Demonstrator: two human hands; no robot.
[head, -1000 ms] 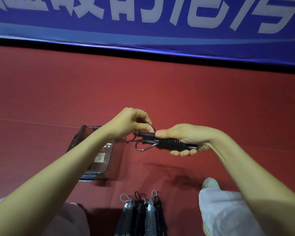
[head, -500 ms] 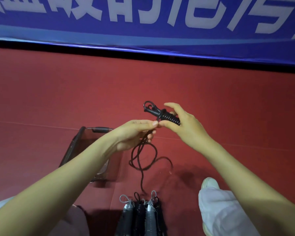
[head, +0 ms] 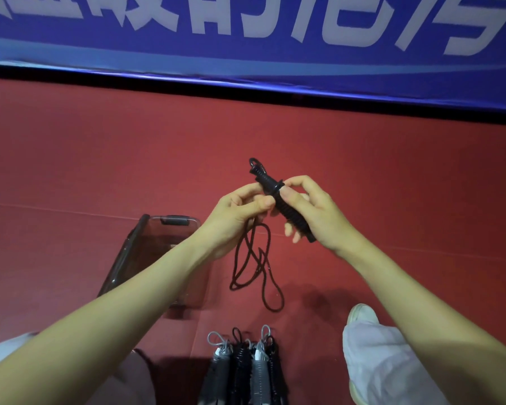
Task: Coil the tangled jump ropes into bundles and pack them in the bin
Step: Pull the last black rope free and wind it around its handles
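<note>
Jump rope (head: 270, 185) is up in mid-air between both hands, to the right of the bin. Right hand (head: 316, 211) has its fingers curled round the black handle (head: 297, 226), thumb pressing on the turns already wound on. One handle or two stacked, can't tell. Left hand (head: 240, 211) pinches the cord (head: 264, 258) between thumb and fingers just beside the handle. The rest of the cord hangs below in a few slack loops that cross each other; can't tell if the lowest loop touches the floor. Handling guess: light overall, rigid handle, thin limp cord with no shape memory, so it snags on itself and the turns loosen if tension drops. The ribbed-looking handle should give decent grip. Best hold is what's in place: clamp the handle with the thumb on the last turn, feed the cord from close in, and keep it taut. Nothing fragile. Bin (head: 146, 238) sits on the floor to the left, smoky clear plastic with a dark latch at the far end, partly hidden behind the left forearm; contents unclear. Four finished bundles (head: 246, 372), grey and black, lie side by side at the near edge between the person's legs, not yet in the bin. Floor (head: 100, 171) is flat, matte red sports surface. White shoe (head: 362, 317) and pale trouser leg (head: 386, 363) are to the right. Blue banner (head: 275, 39) with large white characters runs along the far edge above a black strip.
</note>
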